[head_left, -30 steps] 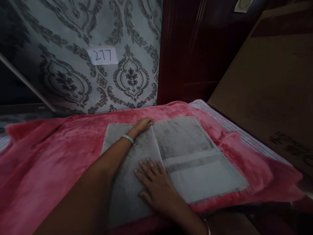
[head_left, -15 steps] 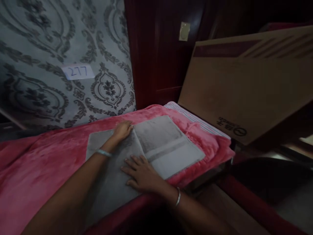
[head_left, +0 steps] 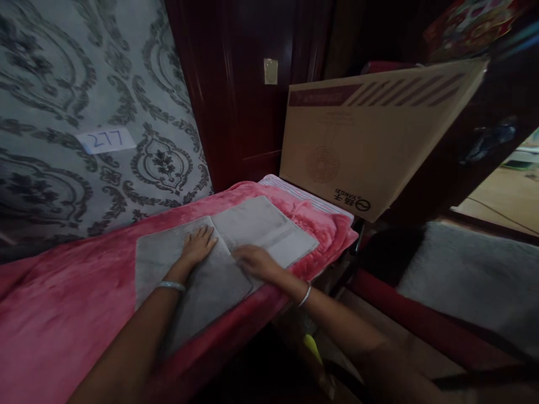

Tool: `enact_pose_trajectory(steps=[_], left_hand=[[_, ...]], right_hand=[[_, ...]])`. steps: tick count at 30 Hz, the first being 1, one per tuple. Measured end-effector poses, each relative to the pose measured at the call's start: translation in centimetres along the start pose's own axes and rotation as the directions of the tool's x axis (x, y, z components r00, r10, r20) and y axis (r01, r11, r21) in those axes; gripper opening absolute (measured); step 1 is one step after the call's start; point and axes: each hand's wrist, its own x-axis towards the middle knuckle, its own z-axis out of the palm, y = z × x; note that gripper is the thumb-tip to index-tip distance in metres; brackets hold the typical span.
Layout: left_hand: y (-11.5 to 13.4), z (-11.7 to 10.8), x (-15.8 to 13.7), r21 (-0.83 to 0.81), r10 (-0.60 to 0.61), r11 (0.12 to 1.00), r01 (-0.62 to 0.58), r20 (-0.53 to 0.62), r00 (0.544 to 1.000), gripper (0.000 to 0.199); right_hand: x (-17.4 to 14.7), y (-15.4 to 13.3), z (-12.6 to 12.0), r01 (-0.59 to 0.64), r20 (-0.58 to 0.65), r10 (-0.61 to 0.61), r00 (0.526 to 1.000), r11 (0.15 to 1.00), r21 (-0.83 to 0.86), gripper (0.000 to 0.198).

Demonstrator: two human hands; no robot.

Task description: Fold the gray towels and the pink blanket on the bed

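Note:
A grey towel [head_left: 177, 261] lies spread flat on a pink plush blanket [head_left: 63, 314], with a fold line running down its middle. My left hand [head_left: 197, 247] rests flat on the towel's left half, fingers apart, a bangle on the wrist. Just right of the fold, my right hand [head_left: 256, 262] lies on the towel near its front edge. It looks blurred and also wears a bangle. Neither hand grips anything.
A large cardboard box [head_left: 362, 140] leans at the blanket's right end. Patterned grey wallpaper [head_left: 63, 84] with a paper label reading 277 [head_left: 107, 139] stands behind. A dark red door [head_left: 244, 84] is beside it. A grey rug [head_left: 471, 275] lies at lower right.
The view has swung right, bringing the box and grey rug into sight. My right hand has slid right along the towel's front edge. My left hand stays on the towel.

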Motion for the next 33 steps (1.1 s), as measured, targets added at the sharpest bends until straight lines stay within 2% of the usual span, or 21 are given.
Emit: enact_pose_trajectory(steps=[1,2,3,5,6,8,11,15,19,21,22,23,25,27,28,29,31,33], left_hand=[[0.0,-0.3,-0.5,-0.004,0.010,1.000,-0.010,0.000,1.000,0.058],[0.1,-0.5,-1.2,-0.008,0.030,1.000,-0.030,-0.012,0.999,0.058],[0.2,-0.5,-2.0,-0.012,0.056,0.998,-0.056,-0.027,0.998,0.057],[0.6,0.0,-4.0,-0.027,0.110,0.993,-0.112,-0.047,0.993,0.057],[0.8,0.4,-5.1,-0.040,0.131,0.990,-0.133,-0.043,0.990,0.057],[1.3,1.5,-7.0,-0.069,0.147,0.986,-0.149,-0.034,0.989,0.058],[1.9,2.9,-8.7,-0.130,0.137,0.981,-0.145,-0.068,0.988,0.057],[2.4,3.4,-9.4,-0.268,0.119,0.952,-0.150,-0.129,0.984,0.053],[2.0,3.3,-9.6,-0.522,0.065,0.838,-0.157,-0.191,0.980,0.049],[1.2,3.2,-9.5,-0.691,-0.004,0.708,-0.147,-0.213,0.977,0.050],[0.6,3.1,-9.4,-0.783,-0.059,0.605,-0.145,-0.226,0.972,0.051],[0.0,3.0,-9.4,-0.870,-0.126,0.471,-0.148,-0.232,0.964,0.052],[-1.2,2.7,-9.2,-0.978,-0.263,0.129,-0.167,-0.196,0.945,0.053],[-2.3,2.3,-9.1,-0.969,-0.342,-0.178,-0.172,-0.103,0.934,0.049],[-2.6,2.1,-9.1,-0.943,-0.355,-0.287,-0.166,-0.056,0.933,0.046],[-2.9,1.9,-9.1,-0.918,-0.361,-0.364,-0.159,-0.018,0.932,0.044],[-3.2,1.6,-9.3,-0.878,-0.373,-0.453,-0.155,0.029,0.927,0.041],[-3.1,1.5,-9.4,-0.857,-0.371,-0.492,-0.151,0.050,0.927,0.043]], right_hand=[[-0.6,1.4,-1.6,-0.122,-0.083,0.121,0.989,0.992,-0.016,0.040],[-1.2,2.8,-3.2,-0.261,-0.158,0.252,0.955,0.965,-0.039,0.043],[-1.8,4.1,-4.9,-0.406,-0.221,0.383,0.897,0.912,-0.065,0.045],[-2.8,6.5,-7.9,-0.645,-0.295,0.596,0.747,0.757,-0.105,0.052],[-3.2,7.4,-9.1,-0.720,-0.307,0.666,0.680,0.685,-0.110,0.054],[-3.7,8.8,-10.5,-0.788,-0.295,0.737,0.608,0.606,-0.108,0.055],[-3.8,9.9,-11.1,-0.809,-0.240,0.775,0.584,0.580,-0.095,0.048],[-3.4,10.4,-11.6,-0.814,-0.146,0.801,0.581,0.577,-0.074,0.039],[-2.5,9.9,-12.5,-0.820,-0.049,0.819,0.572,0.572,-0.012,0.036],[-1.6,9.1,-12.8,-0.817,-0.019,0.818,0.575,0.576,0.028,0.039],[-0.9,8.5,-12.9,-0.805,-0.006,0.807,0.591,0.590,0.064,0.041],[-0.1,7.8,-12.8,-0.782,0.008,0.787,0.617,0.612,0.116,0.043],[2.2,5.8,-12.2,-0.715,0.037,0.729,0.684,0.659,0.235,0.048],[4.8,3.3,-10.8,-0.624,0.059,0.644,0.763,0.710,0.327,0.050],[6.2,1.9,-9.7,-0.576,0.065,0.592,0.803,0.744,0.339,0.050],[7.4,0.4,-8.4,-0.508,0.070,0.516,0.854,0.796,0.329,0.051],[9.3,-2.7,-5.1,-0.366,0.081,0.357,0.930,0.901,0.233,0.051],[10.0,-5.5,-1.6,-0.256,0.134,0.242,0.961,0.961,0.099,0.051]])
